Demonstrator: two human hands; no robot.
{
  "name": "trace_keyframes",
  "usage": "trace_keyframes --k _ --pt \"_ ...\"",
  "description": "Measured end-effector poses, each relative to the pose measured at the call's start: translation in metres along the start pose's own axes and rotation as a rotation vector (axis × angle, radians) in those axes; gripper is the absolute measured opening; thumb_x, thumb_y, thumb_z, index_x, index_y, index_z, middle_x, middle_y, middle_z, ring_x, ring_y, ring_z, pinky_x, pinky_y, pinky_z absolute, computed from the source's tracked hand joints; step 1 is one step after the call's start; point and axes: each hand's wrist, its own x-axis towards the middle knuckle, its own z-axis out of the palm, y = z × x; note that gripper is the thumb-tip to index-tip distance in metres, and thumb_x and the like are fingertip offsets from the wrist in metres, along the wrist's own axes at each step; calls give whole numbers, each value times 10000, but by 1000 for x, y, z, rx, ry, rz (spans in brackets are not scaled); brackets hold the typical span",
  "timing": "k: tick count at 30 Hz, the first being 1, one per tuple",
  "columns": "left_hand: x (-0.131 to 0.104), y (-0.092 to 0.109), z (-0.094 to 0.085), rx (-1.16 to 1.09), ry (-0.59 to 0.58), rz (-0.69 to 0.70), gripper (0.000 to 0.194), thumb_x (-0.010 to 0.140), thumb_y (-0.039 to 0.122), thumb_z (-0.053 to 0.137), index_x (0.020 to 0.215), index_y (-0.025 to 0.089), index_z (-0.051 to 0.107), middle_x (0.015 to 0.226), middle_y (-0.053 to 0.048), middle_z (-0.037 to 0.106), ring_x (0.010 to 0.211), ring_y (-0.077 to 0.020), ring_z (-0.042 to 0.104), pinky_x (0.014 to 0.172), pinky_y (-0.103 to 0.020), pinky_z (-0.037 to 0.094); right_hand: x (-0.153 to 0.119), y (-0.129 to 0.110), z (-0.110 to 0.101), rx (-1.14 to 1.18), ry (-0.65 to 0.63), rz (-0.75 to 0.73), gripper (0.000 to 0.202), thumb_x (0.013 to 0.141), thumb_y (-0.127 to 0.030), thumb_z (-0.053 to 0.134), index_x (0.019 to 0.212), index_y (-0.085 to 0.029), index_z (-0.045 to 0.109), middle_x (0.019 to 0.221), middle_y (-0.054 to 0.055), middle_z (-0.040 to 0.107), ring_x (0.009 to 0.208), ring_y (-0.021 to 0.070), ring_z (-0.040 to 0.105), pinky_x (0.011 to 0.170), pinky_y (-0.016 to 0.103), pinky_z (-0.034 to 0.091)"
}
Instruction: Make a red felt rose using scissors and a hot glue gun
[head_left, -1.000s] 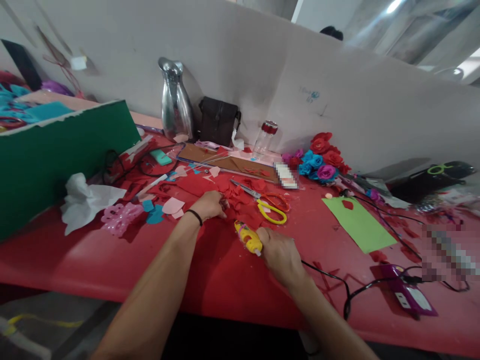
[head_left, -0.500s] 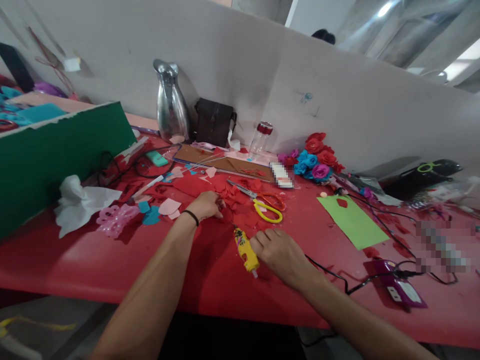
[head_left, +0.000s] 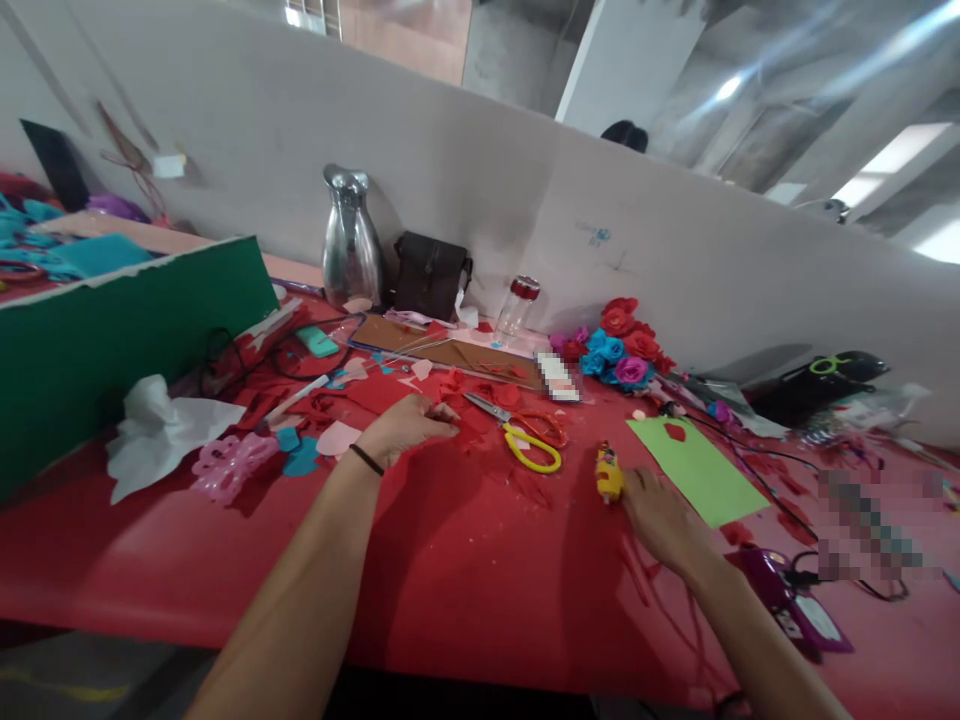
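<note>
My right hand (head_left: pixel 664 515) is closed around a yellow hot glue gun (head_left: pixel 609 475), held at the right beside a light green sheet (head_left: pixel 697 470). At centre left, my left hand (head_left: pixel 409 432), with a dark band at its wrist, has its fingers pinched together on red paper (head_left: pixel 405 475); the held part is mostly hidden. Scissors (head_left: pixel 532 450) with yellow and orange handles lie open-bladed between the two hands. Red paper scraps (head_left: pixel 375 392) spread behind my left hand.
A steel jug (head_left: pixel 351 245), a dark bag (head_left: pixel 431 275) and a glass bottle (head_left: pixel 517 310) stand along the wall. Paper roses (head_left: pixel 622 345) lie back right. A purple power strip (head_left: pixel 802 605) with cords sits at right. A green board (head_left: pixel 135 330) stands at left.
My right hand has carried the glue gun to the right, away from my left hand. My left hand stays in nearly the same place, still pinched. The view has tilted slightly upward.
</note>
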Motion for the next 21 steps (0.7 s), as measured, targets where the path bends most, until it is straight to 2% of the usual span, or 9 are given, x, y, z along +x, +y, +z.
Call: trace_keyframes --k 2,4,5,7,9,12,14,17,21 --pt "0 1 2 13 7 -15 127 527 175 695 554 165 572 672 3 644 657 -128 577 670 -256 450 3 -9 -6 42 25 52 429 779 -43 424 1179 -95 569 1129 202 604 978 303 575 800 408 426" --pt "0 1 5 54 -4 -25 111 526 180 686 577 161 590 652 5 630 636 -123 566 651 -250 439 7 -29 -24 174 131 80 484 757 -94 469 1232 -137 549 1213 184 582 1055 326 538 840 458 416" --pt "0 1 7 78 -18 -27 108 523 181 680 591 159 599 641 6 625 628 -123 562 642 -249 435 10 -43 -36 295 207 54 458 775 -136 471 1224 -158 561 1236 160 580 1086 307 529 877 454 408" --pt "1 0 11 108 -51 -11 116 515 181 666 613 159 609 623 5 621 617 -128 559 624 -251 431 20 -75 -60 580 315 -88 354 833 -275 481 1146 -190 622 1166 115 637 1067 262 554 918 415 405" --pt "2 -2 16 106 -81 33 120 513 187 647 623 163 606 620 0 628 613 -139 561 608 -257 431 31 -108 -78 807 310 -171 330 826 -348 519 1079 -192 663 1077 99 686 1021 246 587 906 392 420" --pt "2 -4 21 75 -84 109 89 524 187 606 609 169 585 632 -6 631 613 -146 561 601 -264 432 47 -143 -89 972 226 -183 279 778 -326 583 967 -168 714 980 106 723 941 255 622 842 370 442" --pt "2 -5 22 100 -78 131 81 524 175 598 602 168 578 624 -5 620 612 -148 559 594 -260 429 53 -154 -87 1069 180 -161 208 780 -277 572 854 -180 740 871 84 740 828 224 642 751 317 449" --pt "1 -3 24 129 -10 147 155 569 224 644 705 169 592 680 -6 625 621 -147 558 591 -255 432 57 -154 -78 1273 207 -40 206 774 -267 560 729 -191 747 706 36 724 666 178 619 633 263 422" --pt "0 -1 33 106 211 230 147 701 320 622 759 197 566 714 -10 602 719 -162 562 643 -250 432 58 -143 -67 1724 218 228 214 695 -364 648 740 -184 755 657 6 701 621 158 587 615 257 425"
